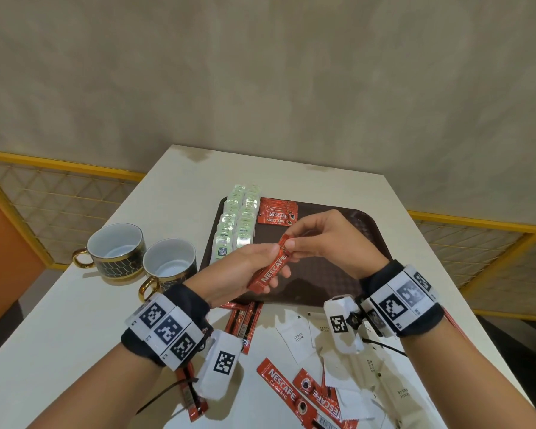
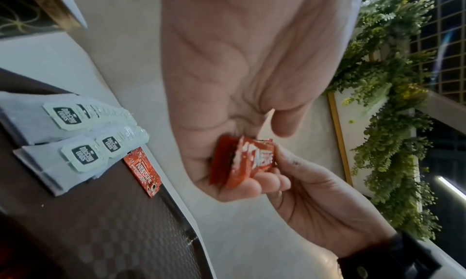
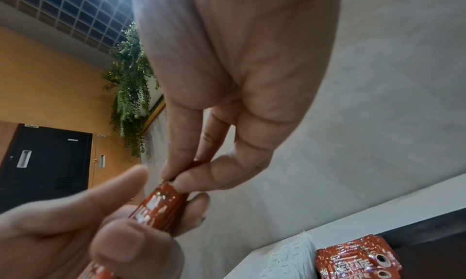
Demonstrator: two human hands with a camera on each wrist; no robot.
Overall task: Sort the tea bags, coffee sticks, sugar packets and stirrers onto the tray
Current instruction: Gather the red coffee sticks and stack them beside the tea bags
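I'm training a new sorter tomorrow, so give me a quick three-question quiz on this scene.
1. True or false: both hands hold the same coffee stick.
2. Which items lie on the tray beside the tea bags? A) sugar packets B) coffee sticks C) stirrers
3. Fill in: the two cups stand on the table, off the tray's ____ side.

Key: 1 true: left hand, right hand. 2 B. 3 left.

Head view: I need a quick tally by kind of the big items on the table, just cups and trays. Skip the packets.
Cups: 2, one to the left of the other
Tray: 1
Total: 3
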